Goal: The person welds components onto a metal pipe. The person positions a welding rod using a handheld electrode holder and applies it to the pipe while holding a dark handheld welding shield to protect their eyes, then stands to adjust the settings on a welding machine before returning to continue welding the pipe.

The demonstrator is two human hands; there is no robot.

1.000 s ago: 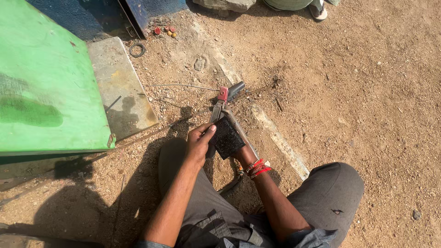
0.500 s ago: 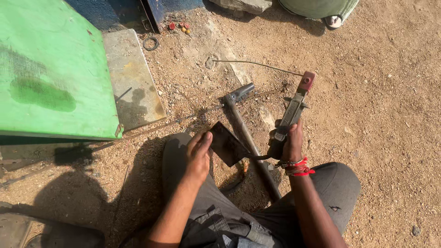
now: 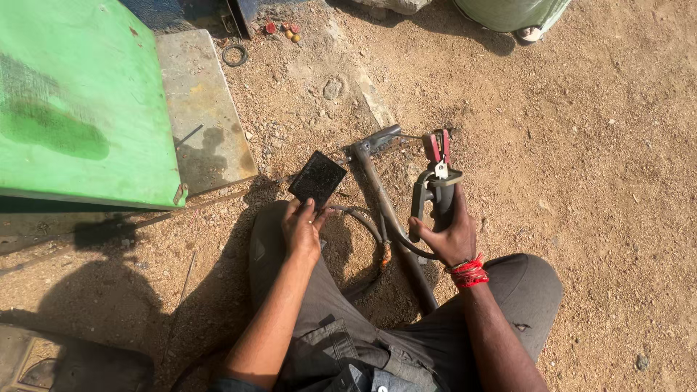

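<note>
My left hand (image 3: 303,229) grips a small dark rectangular plate (image 3: 317,178) by its near edge, holding it above my left knee. My right hand (image 3: 449,236), with red threads around the wrist, is closed on the grey handle of a welding electrode holder (image 3: 435,181) whose red-tipped jaws point away from me. A dark cable (image 3: 363,221) curves from the holder across the ground between my knees. A metal tube with a hammer-like head (image 3: 377,185) lies on the dirt between my two hands.
A large green metal panel (image 3: 72,101) fills the left side, with a rusty flat plate (image 3: 200,109) beside it. A metal ring (image 3: 234,54) and small red caps (image 3: 279,30) lie on the dirt beyond. Another person's foot (image 3: 530,33) shows at top right.
My right hand has pulled the electrode holder nearer and more upright. My left hand lifted the dark plate up and to the left, away from the tube. The view shifted slightly.
</note>
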